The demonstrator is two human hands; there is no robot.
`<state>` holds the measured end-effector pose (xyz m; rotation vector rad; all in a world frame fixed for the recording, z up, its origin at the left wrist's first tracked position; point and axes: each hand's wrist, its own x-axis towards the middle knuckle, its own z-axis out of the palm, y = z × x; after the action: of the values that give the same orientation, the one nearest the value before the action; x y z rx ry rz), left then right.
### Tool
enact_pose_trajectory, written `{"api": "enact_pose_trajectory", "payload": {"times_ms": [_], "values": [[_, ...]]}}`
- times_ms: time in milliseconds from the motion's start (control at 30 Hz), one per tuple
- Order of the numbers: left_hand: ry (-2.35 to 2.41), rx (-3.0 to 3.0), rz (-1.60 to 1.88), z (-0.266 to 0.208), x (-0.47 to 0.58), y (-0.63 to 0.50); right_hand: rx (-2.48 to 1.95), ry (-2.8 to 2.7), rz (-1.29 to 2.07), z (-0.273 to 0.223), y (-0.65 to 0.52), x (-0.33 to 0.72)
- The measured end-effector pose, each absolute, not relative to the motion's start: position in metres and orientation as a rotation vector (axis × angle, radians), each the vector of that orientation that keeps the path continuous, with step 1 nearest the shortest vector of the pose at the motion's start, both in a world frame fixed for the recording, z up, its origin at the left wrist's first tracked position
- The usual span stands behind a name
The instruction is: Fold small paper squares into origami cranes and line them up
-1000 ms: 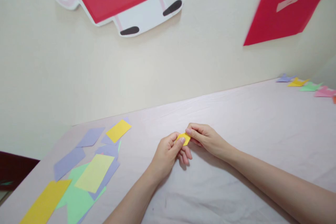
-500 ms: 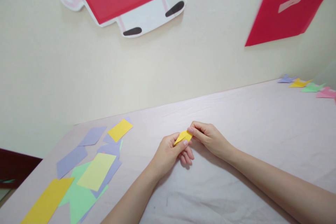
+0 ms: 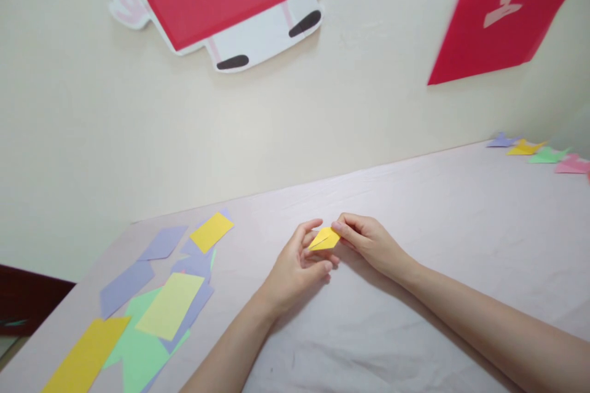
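Observation:
A small yellow folded paper [image 3: 325, 239], shaped like a kite with a slit down its middle, is held up just over the cloth-covered surface. My right hand [image 3: 369, 242] pinches its right corner between thumb and finger. Around its left side my left hand [image 3: 300, 270] is spread, with the thumb lifted away below the paper and the fingers behind it. Whether the left fingers touch the paper's back is hidden.
Loose sheets lie at the left: yellow [image 3: 85, 356], pale yellow [image 3: 171, 306], green [image 3: 141, 356] and purple [image 3: 126, 287]. Several folded paper figures, one of them green [image 3: 548, 155], stand at the far right by the wall [image 3: 258, 135]. A light cloth [image 3: 415, 209] covers the surface.
My left thumb has come off the yellow folded paper and the left fingers have spread. The right hand keeps its pinch, and the slit side of the paper shows more.

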<state>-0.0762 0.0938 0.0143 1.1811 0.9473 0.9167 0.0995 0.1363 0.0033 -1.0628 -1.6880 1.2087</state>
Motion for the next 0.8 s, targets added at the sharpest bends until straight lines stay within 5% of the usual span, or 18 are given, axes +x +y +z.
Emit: {"api": "enact_pose_trajectory", "payload": {"times_ms": [800], "values": [[1.018,1.168,1.105,0.009,-0.068,0.094,-0.826,-1.719,1.243,-0.001,0.136,0.102]]}}
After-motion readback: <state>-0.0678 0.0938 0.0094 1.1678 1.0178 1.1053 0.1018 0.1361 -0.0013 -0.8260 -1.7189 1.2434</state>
